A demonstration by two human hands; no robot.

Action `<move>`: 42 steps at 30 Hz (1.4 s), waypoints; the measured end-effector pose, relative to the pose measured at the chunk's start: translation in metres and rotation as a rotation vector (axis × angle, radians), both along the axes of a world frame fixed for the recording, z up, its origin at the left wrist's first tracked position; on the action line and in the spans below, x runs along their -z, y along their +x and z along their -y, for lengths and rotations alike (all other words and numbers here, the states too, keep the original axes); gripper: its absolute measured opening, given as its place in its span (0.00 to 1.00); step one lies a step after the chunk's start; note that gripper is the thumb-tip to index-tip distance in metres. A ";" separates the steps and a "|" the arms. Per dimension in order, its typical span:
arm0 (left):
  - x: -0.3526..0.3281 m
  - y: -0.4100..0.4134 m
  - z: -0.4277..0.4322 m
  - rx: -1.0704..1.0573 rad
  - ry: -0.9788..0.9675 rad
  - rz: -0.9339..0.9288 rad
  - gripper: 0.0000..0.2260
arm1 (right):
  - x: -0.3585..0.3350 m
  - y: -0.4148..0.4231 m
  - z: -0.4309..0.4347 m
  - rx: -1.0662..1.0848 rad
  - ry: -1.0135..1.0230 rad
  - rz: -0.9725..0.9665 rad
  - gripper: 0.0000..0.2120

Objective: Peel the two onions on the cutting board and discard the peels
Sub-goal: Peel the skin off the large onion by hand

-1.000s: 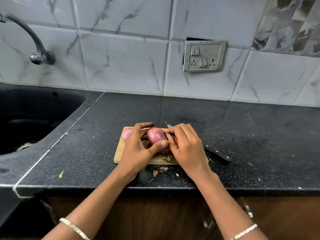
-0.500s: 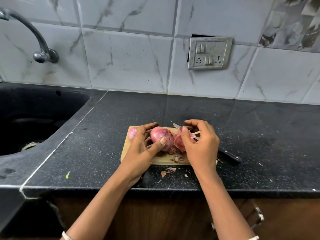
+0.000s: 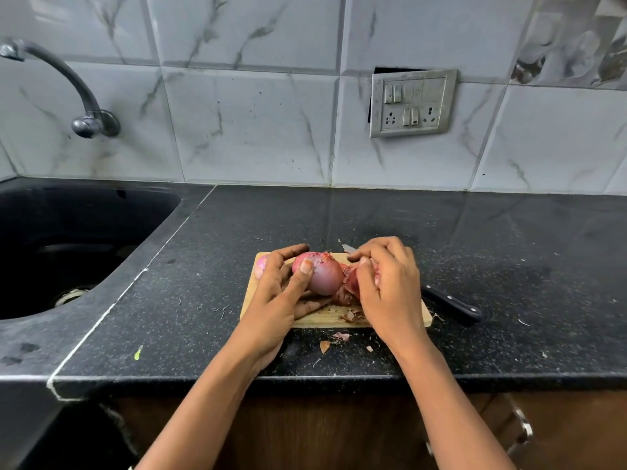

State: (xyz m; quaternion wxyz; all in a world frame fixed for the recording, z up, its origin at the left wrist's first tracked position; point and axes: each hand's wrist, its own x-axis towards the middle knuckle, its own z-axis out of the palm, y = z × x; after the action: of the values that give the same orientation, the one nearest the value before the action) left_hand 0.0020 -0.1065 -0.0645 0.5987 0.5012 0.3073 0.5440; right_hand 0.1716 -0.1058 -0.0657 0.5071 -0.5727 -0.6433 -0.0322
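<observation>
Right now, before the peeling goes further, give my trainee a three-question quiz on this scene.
1. True or false: the knife handle rests on the countertop, right of the cutting board.
2. The onion being peeled is gripped by: A) left hand, B) right hand, C) neither.
3. What does the right hand pinch?
Key: 1 true; 2 A; 3 peel coming off the onion.
</observation>
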 end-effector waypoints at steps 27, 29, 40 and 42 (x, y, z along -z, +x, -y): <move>0.006 0.000 0.002 -0.314 0.432 -0.493 0.33 | -0.032 -0.010 0.024 -0.211 0.032 0.194 0.08; 0.007 -0.002 0.002 -0.304 0.446 -0.480 0.33 | -0.032 -0.008 0.021 -0.208 0.042 0.233 0.07; 0.010 -0.001 0.000 -0.251 0.428 -0.466 0.34 | -0.018 -0.011 0.010 -0.066 0.213 0.346 0.03; 0.010 -0.001 0.000 -0.244 0.414 -0.462 0.34 | -0.013 -0.010 0.006 -0.073 0.220 0.314 0.04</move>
State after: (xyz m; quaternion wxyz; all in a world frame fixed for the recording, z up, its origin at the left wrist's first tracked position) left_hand 0.0011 -0.1064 -0.0740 0.3292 0.6816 0.3757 0.5347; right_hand 0.1611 -0.1117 -0.0526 0.4609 -0.4778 -0.7275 -0.1730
